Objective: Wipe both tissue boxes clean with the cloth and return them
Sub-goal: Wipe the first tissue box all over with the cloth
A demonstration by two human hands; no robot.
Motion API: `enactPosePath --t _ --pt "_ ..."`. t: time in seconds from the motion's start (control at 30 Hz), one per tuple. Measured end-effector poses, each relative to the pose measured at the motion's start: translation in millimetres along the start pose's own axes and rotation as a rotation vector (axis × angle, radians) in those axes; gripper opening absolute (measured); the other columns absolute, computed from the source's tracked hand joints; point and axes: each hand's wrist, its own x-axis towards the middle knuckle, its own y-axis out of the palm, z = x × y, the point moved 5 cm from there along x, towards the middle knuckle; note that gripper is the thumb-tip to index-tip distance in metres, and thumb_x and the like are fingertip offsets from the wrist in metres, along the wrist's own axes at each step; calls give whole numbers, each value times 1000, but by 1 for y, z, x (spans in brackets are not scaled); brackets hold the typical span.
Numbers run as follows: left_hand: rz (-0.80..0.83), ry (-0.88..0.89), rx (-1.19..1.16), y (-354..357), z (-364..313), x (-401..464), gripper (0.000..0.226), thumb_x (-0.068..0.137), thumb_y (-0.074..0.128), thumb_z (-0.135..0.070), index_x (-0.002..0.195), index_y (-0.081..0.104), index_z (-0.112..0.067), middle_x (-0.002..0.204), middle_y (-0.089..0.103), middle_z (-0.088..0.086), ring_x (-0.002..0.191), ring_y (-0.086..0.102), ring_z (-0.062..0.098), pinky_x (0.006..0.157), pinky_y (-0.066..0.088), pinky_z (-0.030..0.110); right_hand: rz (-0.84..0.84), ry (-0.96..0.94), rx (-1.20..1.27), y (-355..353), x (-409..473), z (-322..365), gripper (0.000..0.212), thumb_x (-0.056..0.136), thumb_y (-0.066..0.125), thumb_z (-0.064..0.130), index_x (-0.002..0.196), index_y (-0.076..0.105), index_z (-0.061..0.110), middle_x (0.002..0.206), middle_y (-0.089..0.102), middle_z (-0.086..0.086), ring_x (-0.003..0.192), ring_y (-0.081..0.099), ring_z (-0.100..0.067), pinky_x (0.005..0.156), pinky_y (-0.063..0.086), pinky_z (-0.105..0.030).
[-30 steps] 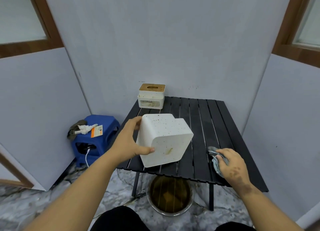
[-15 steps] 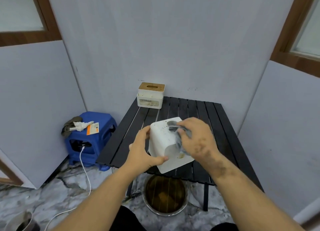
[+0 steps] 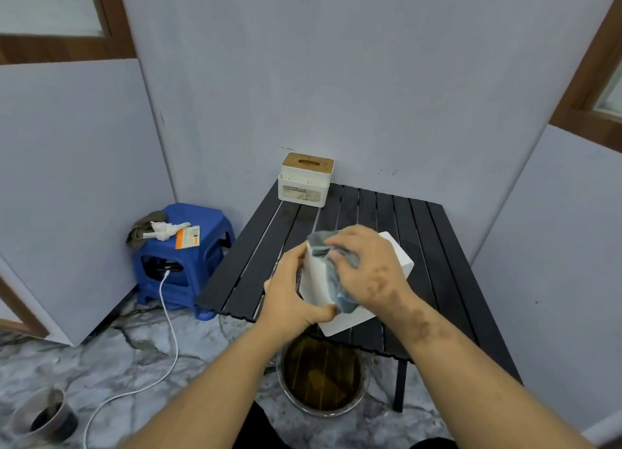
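A: Step in hand is wiping the first box. The white tissue box (image 3: pixel 350 280) is held tilted over the near edge of the table (image 3: pixel 437 246), its lower corner looking as if it rests on the slats, though contact can't be confirmed.

B: How should the wipe go?

A: Judgement: the left hand should brace the box firmly so it doesn't swivel, and the cloth should sweep across whole faces and over the rounded corner, then the box gets turned to reach the other sides. Pressure ought to stay moderate; the box looks light and could slip toward the basin (image 3: pixel 321 378) on the floor below the near edge.

B: Grip?

A: Left hand (image 3: pixel 292 297) is clamped on the box's left side, thumb curled round the near face, fingers behind. Right hand (image 3: pixel 370 270) has its fingers curled over the grey cloth (image 3: pixel 333 273), pressing it onto the box's upper corner and front face.

B: The other box?

A: The wooden-lid tissue box (image 3: pixel 304 181) sits at the far left corner of the table, against the wall, untouched.
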Motion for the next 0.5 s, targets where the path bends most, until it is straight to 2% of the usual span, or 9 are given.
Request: enactPosePath --t 0.07,0.17,0.2,0.23,0.3,0.37,0.4,0.47,0.5 --pt "-9 3 -19 0 0 -1 104 51 96 -38 138 39 -48 132 50 -27 123 46 -12 94 39 9 -3 1 55 -9 3 -8 18 86 70 10 102 76 13 103 69 1 99 60 -12 97 45 -23" --pt "-10 11 -32 4 -2 -1 108 51 95 -44 144 39 -43 137 46 -31 128 43 -10 101 35 17 -149 252 66 -40 14 -48 17 87 71 12 104 75 13 101 70 3 100 65 -16 94 47 -22" --pt "-14 10 -35 6 -1 -2 109 52 95 -44 145 38 -42 137 45 -31 129 42 -9 100 34 16 -146 298 26 -41 16 -51 18 89 69 13 106 75 14 101 69 4 101 65 -16 92 46 -20" --pt "-18 13 -32 7 -1 -3 109 53 95 -42 146 38 -42 136 45 -30 128 43 -9 98 34 12 -105 288 -41 -35 19 -44 19 91 66 15 108 74 14 102 67 5 101 63 -15 92 44 -20" --pt "-28 15 -24 7 0 -5 106 52 94 -39 143 40 -44 132 49 -29 125 47 -8 94 38 7 41 139 -114 -9 20 -13 23 92 64 19 112 73 15 110 64 1 105 59 -16 96 42 -23" --pt "-42 13 -15 5 -1 -5 98 49 90 -37 133 42 -51 126 54 -26 120 52 -5 91 43 11 129 -28 -46 6 15 13 19 90 66 18 106 75 19 108 65 3 100 59 -13 95 44 -24" --pt "-41 16 -12 5 -2 -5 97 50 91 -36 133 42 -51 126 54 -26 120 52 -6 92 43 12 133 -46 -3 3 15 14 16 89 67 16 100 77 23 103 66 7 96 61 -11 93 48 -24" --pt "-28 19 -6 7 -3 -3 104 54 96 -36 142 41 -44 133 50 -27 125 48 -6 98 39 13 78 111 82 -14 24 -5 20 88 67 12 89 76 30 92 68 17 85 66 -7 85 53 -20" --pt "-31 17 1 7 -3 -3 107 53 96 -40 144 39 -43 134 48 -29 127 46 -5 102 37 18 22 221 73 -22 31 -20 17 89 67 12 90 77 27 89 68 17 85 67 -7 83 51 -17"
